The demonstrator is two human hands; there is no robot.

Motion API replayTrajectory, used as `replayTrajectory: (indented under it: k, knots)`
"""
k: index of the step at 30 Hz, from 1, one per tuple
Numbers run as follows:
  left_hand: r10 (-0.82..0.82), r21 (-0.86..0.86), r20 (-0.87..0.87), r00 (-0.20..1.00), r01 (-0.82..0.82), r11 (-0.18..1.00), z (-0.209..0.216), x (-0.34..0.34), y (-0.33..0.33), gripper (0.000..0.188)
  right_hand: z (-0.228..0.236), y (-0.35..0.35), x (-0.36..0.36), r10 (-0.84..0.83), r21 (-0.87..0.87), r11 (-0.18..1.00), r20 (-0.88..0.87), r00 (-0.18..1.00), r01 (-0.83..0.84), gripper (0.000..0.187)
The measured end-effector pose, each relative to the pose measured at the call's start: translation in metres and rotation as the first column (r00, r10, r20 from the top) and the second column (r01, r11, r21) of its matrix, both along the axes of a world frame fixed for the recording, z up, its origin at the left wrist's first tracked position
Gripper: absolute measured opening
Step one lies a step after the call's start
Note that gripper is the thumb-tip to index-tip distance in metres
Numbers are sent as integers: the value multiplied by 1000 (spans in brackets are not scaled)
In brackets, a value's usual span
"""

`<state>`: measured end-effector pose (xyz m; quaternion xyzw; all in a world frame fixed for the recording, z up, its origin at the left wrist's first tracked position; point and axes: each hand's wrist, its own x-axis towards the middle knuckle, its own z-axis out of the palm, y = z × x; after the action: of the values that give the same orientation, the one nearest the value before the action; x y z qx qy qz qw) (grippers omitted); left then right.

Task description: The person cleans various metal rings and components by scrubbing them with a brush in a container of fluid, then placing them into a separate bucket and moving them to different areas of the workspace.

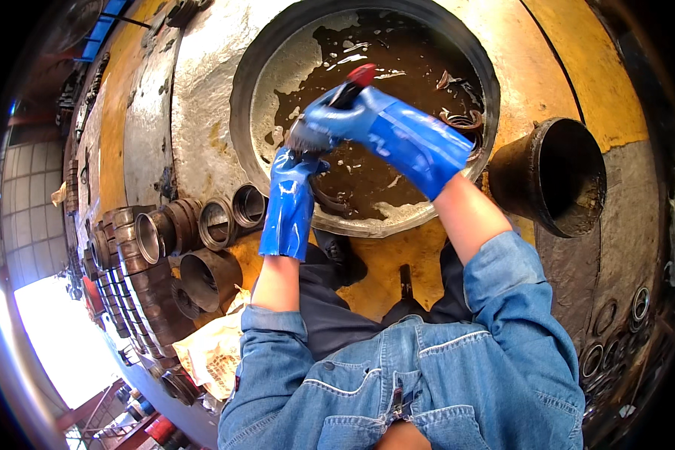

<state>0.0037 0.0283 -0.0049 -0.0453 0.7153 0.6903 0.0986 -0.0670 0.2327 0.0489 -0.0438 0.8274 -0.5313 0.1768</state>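
Over a wide round tub point(241, 112) of brown, foamy liquid, both my hands are together in blue rubber gloves. My right hand point(341, 120) is closed around a tool with a black and red handle point(361, 75); its working end is blurred and partly hidden, so its kind is unclear. Just below, my left hand point(296, 166) is closed on a dark metal part point(301, 141), mostly covered by the gloves. Inside the tub, curved metal rings point(463, 120) poke out of the liquid at the right.
Right of the tub a dark open metal cylinder point(538, 176) lies tilted. Several metal rings point(216, 223) and sleeves are lined up at left, near a crumpled yellowish sack point(210, 349). More rings point(592, 360) lie at the far right. My legs straddle the tub's near side.
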Motion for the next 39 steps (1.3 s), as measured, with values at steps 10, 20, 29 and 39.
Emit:
replayTrajectory:
  k: [10, 20, 29, 39]
  knots:
    - [34, 65, 130, 991, -43, 997, 7, 4, -4, 40, -44, 38, -18, -180, -122, 974, 109, 978, 193, 28]
    - [13, 72, 117, 993, -21, 997, 14, 7, 2, 39, -48, 25, -24, -145, 68, 988, 67, 987, 140, 38]
    - [-155, 309, 373, 915, 35, 950, 24, -1, 18, 42, -54, 68, 4, -444, 33, 895, 175, 879, 445, 36]
    - [-235, 331, 139, 962, 179, 927, -15, 15, 31, 59, -34, 99, 16, -507, 169, 856, 89, 857, 489, 41]
